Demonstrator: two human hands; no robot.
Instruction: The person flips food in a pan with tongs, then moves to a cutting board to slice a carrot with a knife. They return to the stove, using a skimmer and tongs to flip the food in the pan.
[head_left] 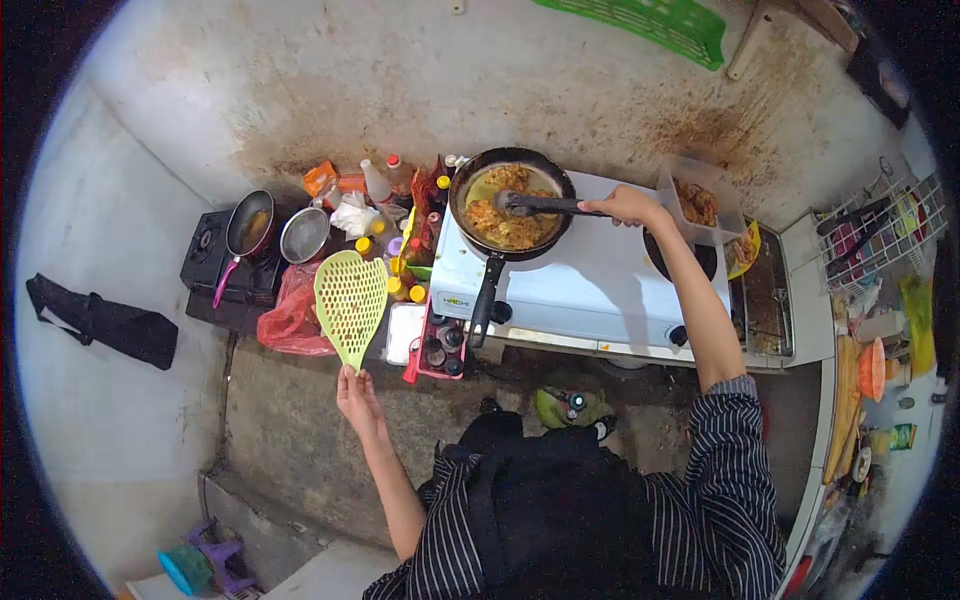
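Note:
My left hand (360, 402) is closed round the handle of a light green slotted strainer (350, 300), held up left of the stove. My right hand (630, 206) grips the handle of a black spatula (550, 204). The spatula's head rests in a black frying pan (466, 232), touching brown fried pieces (505, 228) in oil. This pan stands on the left side of the white stove (590, 290), its handle pointing toward me.
Bottles (398, 175), a red plastic bag (297, 315) and a small pan (250, 225) stand at left. Right of the stove's middle are a clear container (697, 205) of fried food and a dark round pan (655, 258). A wire rack (885, 235) is at far right.

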